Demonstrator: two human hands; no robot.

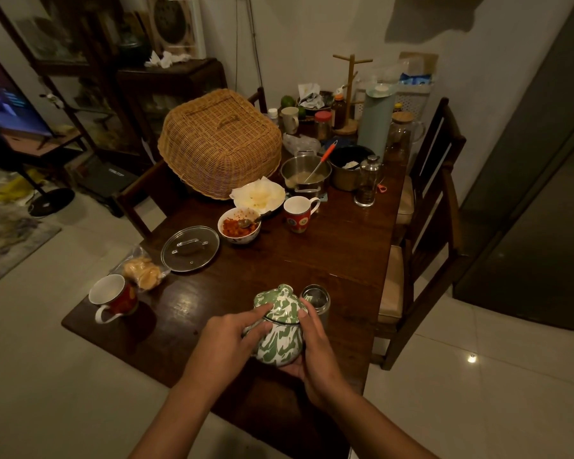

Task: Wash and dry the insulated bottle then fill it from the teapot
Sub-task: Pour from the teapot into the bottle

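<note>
The left hand point(232, 332) gripped the teapot point(280, 342) at its loose-looking lid while the right hand point(315, 354) cupped its slick, rigid, probably heavy body beside the insulated bottle point(316, 301).

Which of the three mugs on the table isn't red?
The plain pale mug at the far end, beside the wicker cover. The middle mug and the near-corner mug are both red.
</note>
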